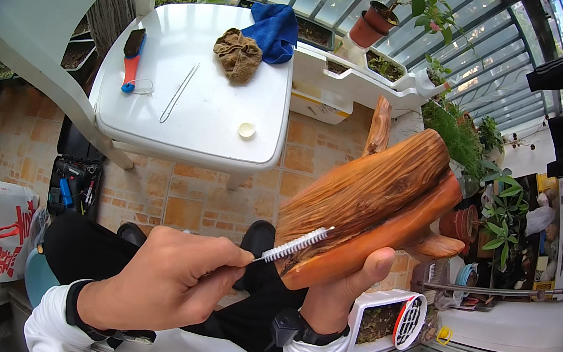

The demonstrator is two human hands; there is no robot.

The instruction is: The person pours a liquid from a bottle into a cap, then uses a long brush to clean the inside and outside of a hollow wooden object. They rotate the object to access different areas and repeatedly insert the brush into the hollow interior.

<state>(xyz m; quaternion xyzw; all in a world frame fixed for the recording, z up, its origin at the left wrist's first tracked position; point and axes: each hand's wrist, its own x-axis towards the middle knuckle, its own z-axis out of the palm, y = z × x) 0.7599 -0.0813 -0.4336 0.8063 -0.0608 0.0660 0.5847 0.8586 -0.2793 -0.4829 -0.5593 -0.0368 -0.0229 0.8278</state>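
My left hand (pixel 172 275) pinches the wire stem of a white-bristled tube brush (pixel 298 245). The bristles lie against the lower left part of a polished, grooved wood piece (pixel 367 189), which has short branch stubs. From below, my right hand (pixel 346 291) holds this wood, its thumb along the lower edge and most fingers hidden behind it. On the white plastic chair (pixel 187 142) to the upper left lie a red and blue handled brush (pixel 132 61), a bent thin wire (pixel 179 93), a crumpled brown cloth (pixel 237 57), a blue cloth (pixel 274 31) and a small pale cap (pixel 246 130).
An open black tool case (pixel 74 184) is on the tiled floor at the left, near a white bag with red print (pixel 3 231). A white planter (pixel 371 323) stands at lower right. Potted plants (pixel 369 27) line the railing, with shelves of items at far right.
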